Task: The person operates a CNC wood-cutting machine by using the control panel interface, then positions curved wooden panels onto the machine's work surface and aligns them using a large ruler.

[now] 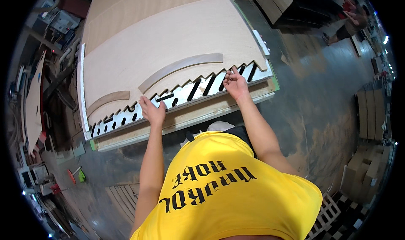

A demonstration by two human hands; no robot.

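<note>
A person in a yellow shirt [228, 189] leans over a big wood sheet [168, 41] that lies flat on a low desk [190, 115]. Both hands are on the cut strip [185, 94] along the near edge of the sheet. The strip is pale and long, with a zigzag top like little steps and dark slanted slots all along it.

The left hand [152, 111] lies on the strip, fingers bent over its top edge. I cannot tell if this grip is closed on the strip or just pressing down. The right hand [235, 83] pinches one of the zigzag teeth; its fingers are curled tight on the strip's top edge.

The cutting looks done. The slots go right through and the zigzag line runs the whole way from beyond the left grip to past the right grip. Just above both grips, a curved band [181, 67] is also cut out of the sheet, and a shorter curved piece [107, 100] sits up and to the left of the left grip. All these pieces lie flat in the sheet, so lifting them out looks like what is left to do.

Far off past the right grip, another person [348, 24] bends down on the grey floor [312, 96].
</note>
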